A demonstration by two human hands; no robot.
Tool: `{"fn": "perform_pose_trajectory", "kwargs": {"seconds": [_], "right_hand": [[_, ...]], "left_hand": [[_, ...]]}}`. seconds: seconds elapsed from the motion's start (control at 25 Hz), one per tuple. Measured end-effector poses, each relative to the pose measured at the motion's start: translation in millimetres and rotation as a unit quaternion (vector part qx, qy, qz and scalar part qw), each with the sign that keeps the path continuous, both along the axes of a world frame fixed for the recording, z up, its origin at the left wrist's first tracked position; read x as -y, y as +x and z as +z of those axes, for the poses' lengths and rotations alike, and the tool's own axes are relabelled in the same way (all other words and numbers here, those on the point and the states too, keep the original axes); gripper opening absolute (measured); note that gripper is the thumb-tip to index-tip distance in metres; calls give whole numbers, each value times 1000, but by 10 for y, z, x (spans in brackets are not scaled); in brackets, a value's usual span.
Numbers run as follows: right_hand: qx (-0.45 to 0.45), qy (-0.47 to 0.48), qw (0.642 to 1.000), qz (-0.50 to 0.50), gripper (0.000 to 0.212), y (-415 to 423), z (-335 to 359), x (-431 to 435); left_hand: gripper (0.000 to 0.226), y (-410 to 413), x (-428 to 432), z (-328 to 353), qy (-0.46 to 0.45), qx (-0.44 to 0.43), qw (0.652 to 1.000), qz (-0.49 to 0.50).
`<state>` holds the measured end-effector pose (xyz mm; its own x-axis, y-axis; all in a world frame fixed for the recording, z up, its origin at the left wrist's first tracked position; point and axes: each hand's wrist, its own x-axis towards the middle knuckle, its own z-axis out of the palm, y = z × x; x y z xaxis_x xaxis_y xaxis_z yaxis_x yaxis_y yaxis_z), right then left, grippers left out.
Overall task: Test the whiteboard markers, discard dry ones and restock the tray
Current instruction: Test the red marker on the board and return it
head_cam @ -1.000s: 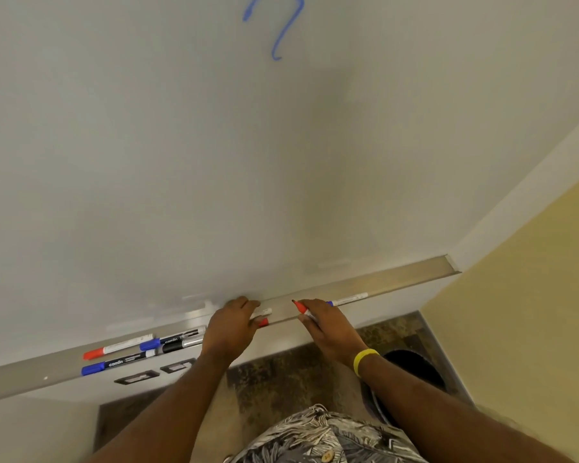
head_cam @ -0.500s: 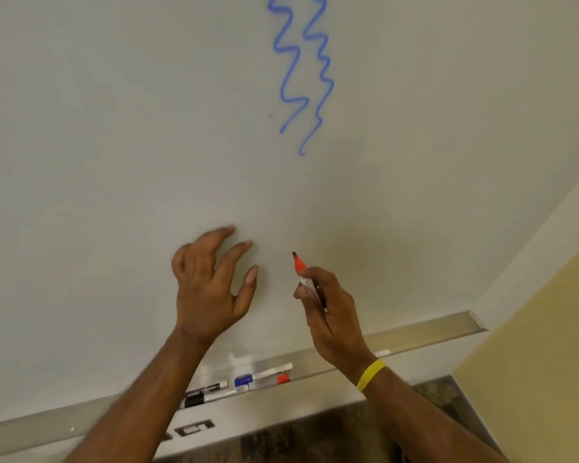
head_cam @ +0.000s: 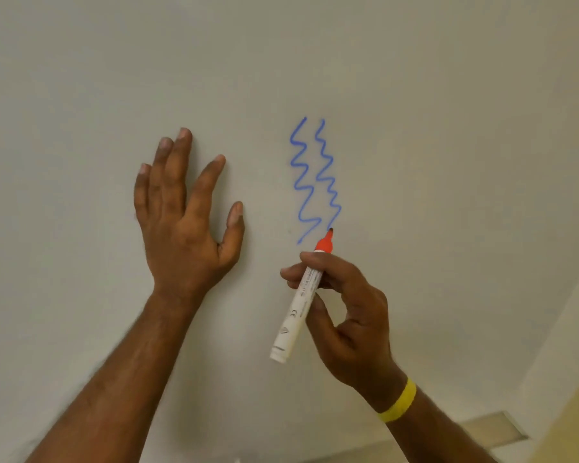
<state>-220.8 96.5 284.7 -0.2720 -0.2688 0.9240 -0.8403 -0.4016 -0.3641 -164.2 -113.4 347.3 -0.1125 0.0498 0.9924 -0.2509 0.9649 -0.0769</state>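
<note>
My right hand (head_cam: 348, 315) grips an uncapped red marker (head_cam: 300, 305) with a white barrel. Its dark tip points up and touches or nearly touches the whiteboard (head_cam: 448, 162) at the lower end of two blue zigzag lines (head_cam: 315, 182). My left hand (head_cam: 184, 215) lies with spread, straight fingers flat against the board, to the left of the zigzags, holding nothing. Only the right end of the metal marker tray (head_cam: 495, 429) shows at the bottom right; the other markers are out of view.
A yellow band circles my right wrist (head_cam: 398, 401). A yellow wall (head_cam: 575, 422) meets the board's frame at the far right.
Both hands rose from the tray up the board. My right hand took the red marker from the tray and brought its tip to the blue lines. My left hand spread flat on the board.
</note>
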Motion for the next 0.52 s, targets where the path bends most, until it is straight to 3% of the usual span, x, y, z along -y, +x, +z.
{"fn": "perform_pose_trajectory", "kwargs": {"seconds": [0.12,0.24,0.52], "right_hand": [[5,-39,999,-35,20,-74,347,147],[28,-47,998,-39,20,-167,607,291],[-65,-53,990,-114,20,-334,929,549]], "left_hand": [[53,-27,-35,-6,-7,-7,1000,20],[55,-25,-7,-35,-14,-9,1000,25],[57,-44,28,-71,-20,-17,999,24]]}}
